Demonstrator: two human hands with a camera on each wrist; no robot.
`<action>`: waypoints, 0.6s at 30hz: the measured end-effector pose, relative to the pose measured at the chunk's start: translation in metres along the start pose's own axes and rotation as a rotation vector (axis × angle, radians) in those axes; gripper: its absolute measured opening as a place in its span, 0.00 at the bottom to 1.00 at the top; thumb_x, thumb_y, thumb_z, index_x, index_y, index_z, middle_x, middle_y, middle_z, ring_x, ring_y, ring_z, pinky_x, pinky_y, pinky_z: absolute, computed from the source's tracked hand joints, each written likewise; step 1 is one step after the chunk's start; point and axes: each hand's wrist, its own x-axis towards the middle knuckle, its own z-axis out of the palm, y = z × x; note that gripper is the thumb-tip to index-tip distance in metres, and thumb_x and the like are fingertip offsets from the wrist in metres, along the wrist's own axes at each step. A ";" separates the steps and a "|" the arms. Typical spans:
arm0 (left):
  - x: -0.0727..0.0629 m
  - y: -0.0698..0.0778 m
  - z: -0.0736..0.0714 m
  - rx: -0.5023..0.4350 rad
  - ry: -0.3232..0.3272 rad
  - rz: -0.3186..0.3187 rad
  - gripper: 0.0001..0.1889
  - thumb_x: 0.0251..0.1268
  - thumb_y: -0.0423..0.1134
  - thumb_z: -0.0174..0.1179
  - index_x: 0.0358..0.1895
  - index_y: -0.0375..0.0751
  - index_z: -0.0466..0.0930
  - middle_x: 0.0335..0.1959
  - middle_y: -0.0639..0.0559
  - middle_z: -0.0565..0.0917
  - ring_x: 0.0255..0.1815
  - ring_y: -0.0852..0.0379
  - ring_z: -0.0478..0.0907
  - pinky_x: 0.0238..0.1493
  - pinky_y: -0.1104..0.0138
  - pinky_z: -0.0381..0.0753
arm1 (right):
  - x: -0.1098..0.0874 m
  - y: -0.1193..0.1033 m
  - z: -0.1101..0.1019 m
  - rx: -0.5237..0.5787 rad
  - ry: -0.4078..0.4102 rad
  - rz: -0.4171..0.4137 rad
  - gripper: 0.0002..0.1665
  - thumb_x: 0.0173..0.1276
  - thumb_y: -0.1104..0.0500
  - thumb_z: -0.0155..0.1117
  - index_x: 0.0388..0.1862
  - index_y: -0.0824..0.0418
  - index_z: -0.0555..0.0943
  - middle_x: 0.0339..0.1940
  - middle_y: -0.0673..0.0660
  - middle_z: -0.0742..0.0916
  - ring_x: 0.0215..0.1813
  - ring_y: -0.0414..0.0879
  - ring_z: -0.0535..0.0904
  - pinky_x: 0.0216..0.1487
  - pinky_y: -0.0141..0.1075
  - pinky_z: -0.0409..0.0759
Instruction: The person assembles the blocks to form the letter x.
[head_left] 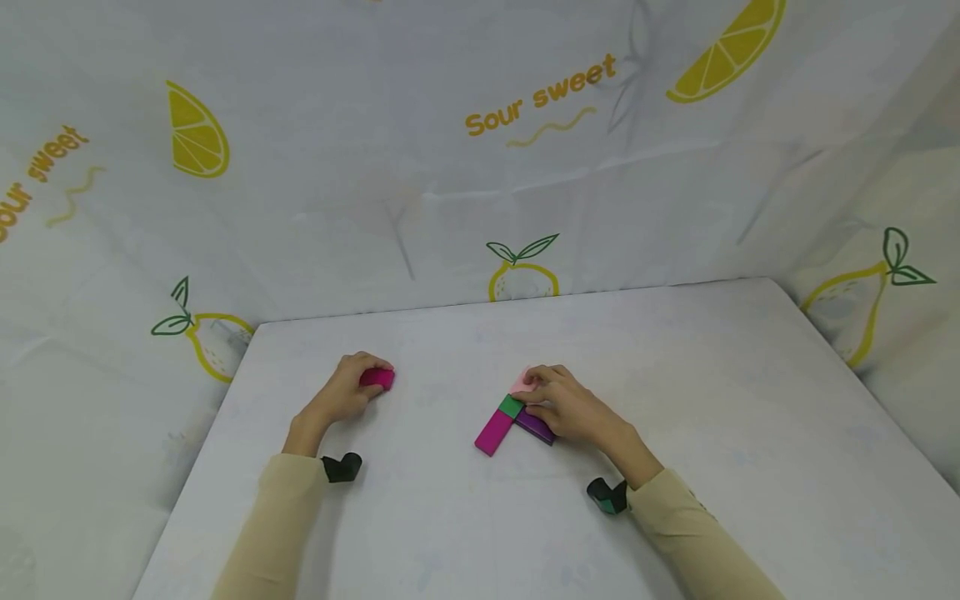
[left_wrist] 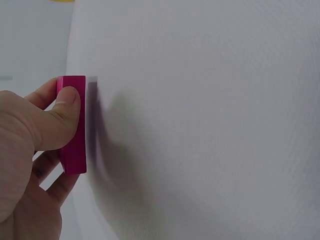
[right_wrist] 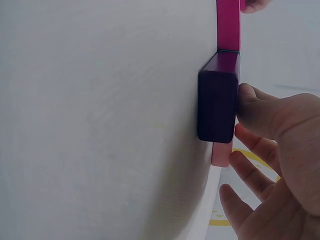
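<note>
On the left of the table, my left hand (head_left: 351,390) grips a magenta block (head_left: 378,378) between thumb and fingers. The left wrist view shows that block (left_wrist: 74,155) standing off the white surface, with a shadow beside it. Right of centre, my right hand (head_left: 566,404) reaches over a group of blocks lying together. A long magenta block (head_left: 494,432) meets a small green block (head_left: 512,406), with a dark purple block (head_left: 535,427) and a pale pink block (head_left: 519,383) around it. In the right wrist view, the thumb touches the purple block (right_wrist: 217,107) and loose fingers reach toward the pink block (right_wrist: 220,155).
The white table (head_left: 420,517) ends at a backdrop cloth (head_left: 337,250) printed with lemons and lettering. A black wrist device (head_left: 342,468) sits by the left sleeve, and another black device (head_left: 606,496) by the right sleeve.
</note>
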 end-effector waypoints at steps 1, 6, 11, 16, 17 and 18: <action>0.001 0.001 0.001 -0.001 0.005 0.008 0.16 0.66 0.24 0.62 0.55 0.35 0.82 0.56 0.36 0.81 0.60 0.36 0.71 0.61 0.43 0.76 | 0.000 0.000 0.000 0.000 0.000 0.000 0.15 0.70 0.65 0.67 0.54 0.61 0.88 0.60 0.60 0.82 0.64 0.58 0.73 0.65 0.53 0.78; 0.005 0.009 0.005 -0.007 0.020 0.029 0.15 0.66 0.24 0.62 0.55 0.36 0.82 0.56 0.37 0.81 0.60 0.37 0.70 0.61 0.45 0.76 | 0.000 0.000 0.000 -0.001 0.003 0.002 0.13 0.70 0.65 0.67 0.52 0.61 0.89 0.60 0.60 0.83 0.64 0.58 0.74 0.65 0.53 0.78; 0.009 0.018 0.006 -0.015 0.017 0.049 0.15 0.66 0.24 0.62 0.55 0.37 0.82 0.56 0.38 0.81 0.60 0.39 0.70 0.62 0.46 0.75 | 0.000 0.000 0.000 -0.004 0.008 0.000 0.12 0.70 0.64 0.68 0.50 0.61 0.90 0.60 0.60 0.83 0.63 0.57 0.74 0.64 0.52 0.78; 0.012 0.026 0.007 -0.033 -0.001 0.051 0.16 0.66 0.24 0.62 0.55 0.37 0.82 0.56 0.39 0.81 0.62 0.39 0.69 0.62 0.46 0.76 | 0.000 0.000 0.000 -0.011 0.009 -0.001 0.12 0.70 0.64 0.68 0.50 0.61 0.90 0.60 0.59 0.83 0.63 0.56 0.74 0.62 0.51 0.80; 0.013 0.028 0.007 -0.034 -0.005 0.049 0.16 0.67 0.24 0.62 0.56 0.37 0.82 0.56 0.39 0.81 0.62 0.39 0.69 0.62 0.46 0.76 | 0.000 0.000 0.000 -0.013 0.009 -0.001 0.12 0.70 0.64 0.68 0.50 0.60 0.90 0.60 0.59 0.83 0.63 0.56 0.74 0.62 0.51 0.80; 0.013 0.029 0.007 -0.034 -0.010 0.044 0.16 0.67 0.24 0.61 0.56 0.38 0.82 0.56 0.39 0.81 0.62 0.38 0.69 0.62 0.46 0.76 | 0.000 0.000 0.000 -0.013 0.007 -0.001 0.12 0.70 0.64 0.68 0.50 0.61 0.90 0.60 0.59 0.83 0.63 0.56 0.74 0.62 0.51 0.80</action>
